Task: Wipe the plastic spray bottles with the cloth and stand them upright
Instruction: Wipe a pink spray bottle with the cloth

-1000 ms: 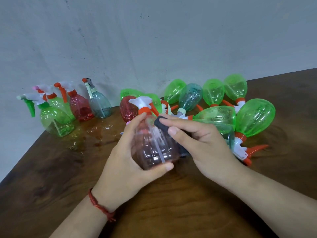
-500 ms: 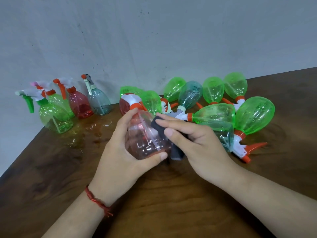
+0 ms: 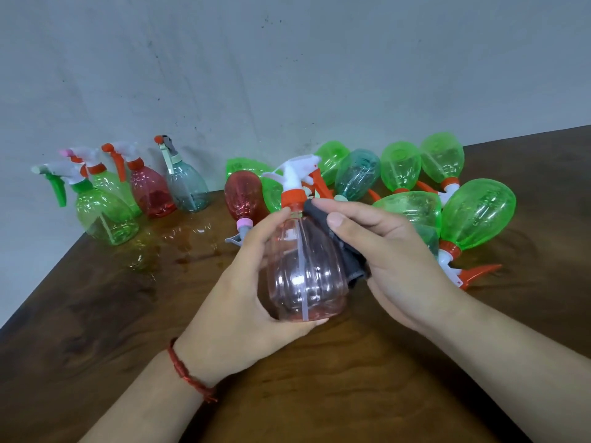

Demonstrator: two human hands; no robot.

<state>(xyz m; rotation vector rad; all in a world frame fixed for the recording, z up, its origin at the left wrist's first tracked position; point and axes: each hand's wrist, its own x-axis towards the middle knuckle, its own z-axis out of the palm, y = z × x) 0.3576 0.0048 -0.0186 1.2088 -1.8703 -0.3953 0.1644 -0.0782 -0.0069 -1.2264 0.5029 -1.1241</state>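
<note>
The left hand (image 3: pixel 243 302) grips a pink bottle (image 3: pixel 307 266) above the tabletop (image 3: pixel 96 314), and the right hand (image 3: pixel 393 251) presses the cloth (image 3: pixel 345 251) against its side. Beyond, the lying bottles (image 3: pixel 476 212), roughly ten, seem left to do. The standing bottles (image 3: pixel 150 193) at far left, perhaps five, look finished.

no readable text, labels or numbers anywhere

A pale pink bottle (image 3: pixel 307 276) with orange collar and white trigger is near upright at frame centre, a dark grey cloth (image 3: pixel 350 263) pressed against its right side. Upright bottles (image 3: pixel 150 193) stand at left; lying bottles (image 3: pixel 476 215), mostly green, crowd the upper right.
</note>
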